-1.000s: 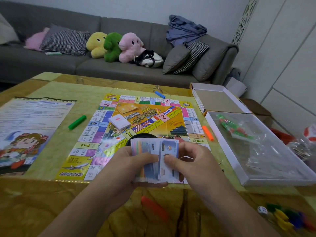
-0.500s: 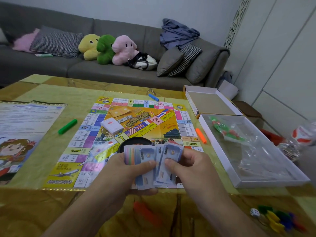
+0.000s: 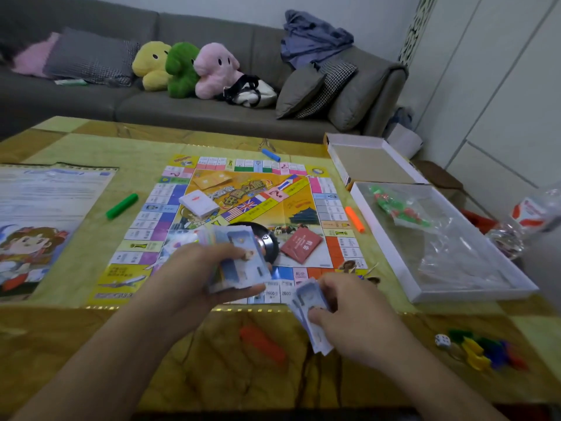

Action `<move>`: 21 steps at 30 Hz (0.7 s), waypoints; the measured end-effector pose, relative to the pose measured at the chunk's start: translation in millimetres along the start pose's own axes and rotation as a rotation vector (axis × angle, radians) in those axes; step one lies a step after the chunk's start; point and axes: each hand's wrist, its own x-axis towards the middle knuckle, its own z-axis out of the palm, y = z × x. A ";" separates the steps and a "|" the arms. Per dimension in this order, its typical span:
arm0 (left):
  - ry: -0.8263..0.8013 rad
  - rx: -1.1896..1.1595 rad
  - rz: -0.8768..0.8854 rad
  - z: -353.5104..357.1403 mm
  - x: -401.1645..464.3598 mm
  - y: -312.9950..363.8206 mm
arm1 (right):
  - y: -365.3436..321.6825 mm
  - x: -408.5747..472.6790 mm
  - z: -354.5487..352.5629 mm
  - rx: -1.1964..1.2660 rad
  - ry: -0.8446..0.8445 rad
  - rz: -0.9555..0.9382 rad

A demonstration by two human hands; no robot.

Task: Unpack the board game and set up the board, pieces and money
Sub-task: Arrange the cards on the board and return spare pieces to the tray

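The game board [image 3: 243, 226] lies flat on the table [image 3: 76, 344], and everything else can be placed against it. Over the board's near edge, the left hand [image 3: 194, 278] grips a thick stack of play money [image 3: 236, 262], fingers curled under it and thumb pressed on top, the notes fanned toward the board's middle. Just off the board's near right corner, the right hand [image 3: 349, 323] pinches a smaller bundle of blue notes [image 3: 309, 317] between thumb and curled fingers, apart from the main stack. On the board sit a white card deck [image 3: 198, 203] left of centre, a red card pack [image 3: 300, 244] right of centre and a black round dish [image 3: 264, 238], partly hidden behind the money. A green stick [image 3: 122, 206] lies left of the board, an orange stick [image 3: 354, 219] on its right edge, a blue one [image 3: 270, 154] at its far edge. Right of the board stands the open box tray [image 3: 394, 268]; a die [image 3: 442, 340] and coloured pawns [image 3: 482, 350] lie nearer, right of the right hand
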 end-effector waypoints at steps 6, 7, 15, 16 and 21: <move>-0.017 0.037 0.064 5.5 -9.1 -7.9 | 4.7 -12.0 24.2 -0.015 -0.054 0.015; -0.022 0.047 0.067 7.0 -11.0 -9.9 | 3.6 -14.4 26.4 -0.034 -0.055 0.003; -0.112 0.142 0.086 19.3 -21.4 -27.2 | -9.5 -24.5 0.7 -0.045 0.168 -0.100; -0.125 0.147 0.095 20.6 -21.8 -29.2 | -9.3 -23.2 -2.9 0.190 0.200 -0.124; -0.192 0.172 0.110 30.0 -24.8 -33.8 | -14.0 -14.8 -5.9 0.588 0.036 -0.114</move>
